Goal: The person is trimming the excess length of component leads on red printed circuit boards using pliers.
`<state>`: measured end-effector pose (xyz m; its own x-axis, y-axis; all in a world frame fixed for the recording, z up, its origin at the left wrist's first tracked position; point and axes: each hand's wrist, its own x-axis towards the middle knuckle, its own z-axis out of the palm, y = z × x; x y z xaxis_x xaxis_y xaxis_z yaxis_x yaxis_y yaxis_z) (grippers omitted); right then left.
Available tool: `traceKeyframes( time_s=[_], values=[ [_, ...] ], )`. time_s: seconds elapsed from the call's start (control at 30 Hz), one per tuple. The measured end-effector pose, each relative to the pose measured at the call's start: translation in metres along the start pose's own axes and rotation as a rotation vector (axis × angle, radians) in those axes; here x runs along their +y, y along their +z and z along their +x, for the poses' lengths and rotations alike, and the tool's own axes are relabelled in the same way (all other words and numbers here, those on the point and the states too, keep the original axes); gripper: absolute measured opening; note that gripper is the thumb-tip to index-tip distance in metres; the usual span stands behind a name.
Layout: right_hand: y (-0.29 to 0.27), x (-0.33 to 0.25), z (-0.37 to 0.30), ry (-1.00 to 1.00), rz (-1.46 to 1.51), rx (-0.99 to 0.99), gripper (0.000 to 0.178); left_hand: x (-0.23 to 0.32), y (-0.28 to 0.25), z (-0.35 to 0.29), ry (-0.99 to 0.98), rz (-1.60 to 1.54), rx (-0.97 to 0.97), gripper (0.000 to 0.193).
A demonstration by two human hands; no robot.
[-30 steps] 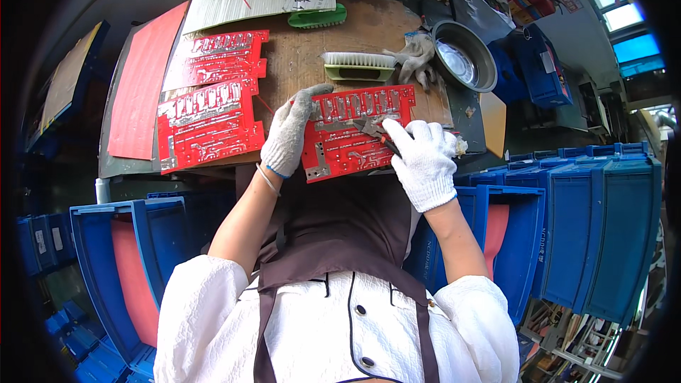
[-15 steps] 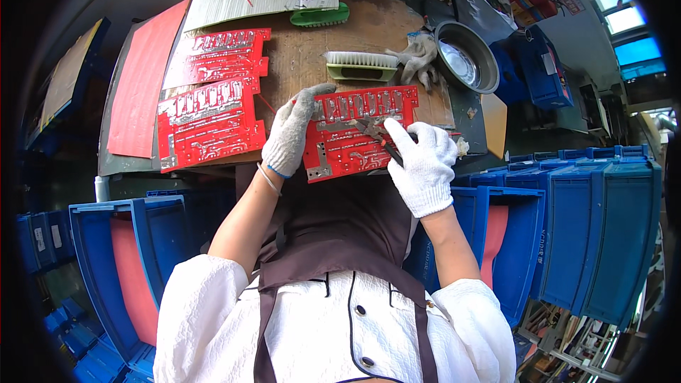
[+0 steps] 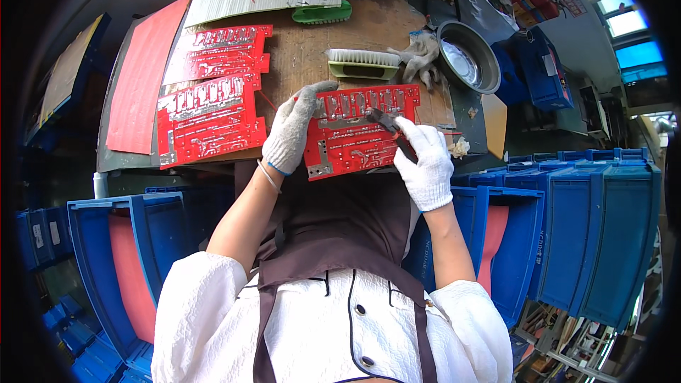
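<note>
A red circuit board (image 3: pixel 355 143) with silvery solder traces is tilted toward me at the table's near edge. My left hand (image 3: pixel 292 128), in a whitish knit glove, grips the board by its left side. In a white glove, my right hand (image 3: pixel 425 163) is closed on cutting pliers (image 3: pixel 386 124) with dark jaws and red-and-black handles. Their jaw tips reach the upper part of the board, near its row of soldered slots. Whether the jaws touch a lead there I cannot tell. More red circuit boards (image 3: pixel 211 122) lie on the left.
Behind the board lie a white-bristled brush (image 3: pixel 363 64), a green brush (image 3: pixel 321 13) and a grey glove (image 3: pixel 420 57). A metal bowl (image 3: pixel 468 57) stands at the right. Blue crates (image 3: pixel 567 234) flank me; a pink sheet (image 3: pixel 145 81) covers the table's left.
The pliers in my right hand have moved up the board, from its middle traces to the row of slots. My left hand keeps its hold on the board.
</note>
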<state>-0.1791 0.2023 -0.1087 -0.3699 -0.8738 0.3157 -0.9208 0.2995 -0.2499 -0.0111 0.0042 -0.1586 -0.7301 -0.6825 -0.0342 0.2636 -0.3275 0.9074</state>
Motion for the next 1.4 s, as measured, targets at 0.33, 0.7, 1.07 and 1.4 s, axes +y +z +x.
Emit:
traceKeyframes(
  time_s=[0.33,0.7,1.07,1.4],
  values=[
    [-0.033,0.043,-0.068,0.432,0.033,0.154,0.051,-0.002,0.004,0.001,0.044,0.100,0.020,0.058],
    [-0.034,0.090,-0.089,0.697,-0.486,-0.121,0.056,-0.008,0.000,0.006,-0.001,-0.017,0.016,0.059],
    [-0.069,0.071,-0.055,0.912,-0.592,-0.161,0.069,-0.003,0.004,0.004,0.007,0.072,0.027,0.060],
    [-0.057,0.003,0.034,-0.318,-0.253,-0.082,0.065,0.002,0.000,0.001,-0.005,0.008,0.000,0.063]
  ],
)
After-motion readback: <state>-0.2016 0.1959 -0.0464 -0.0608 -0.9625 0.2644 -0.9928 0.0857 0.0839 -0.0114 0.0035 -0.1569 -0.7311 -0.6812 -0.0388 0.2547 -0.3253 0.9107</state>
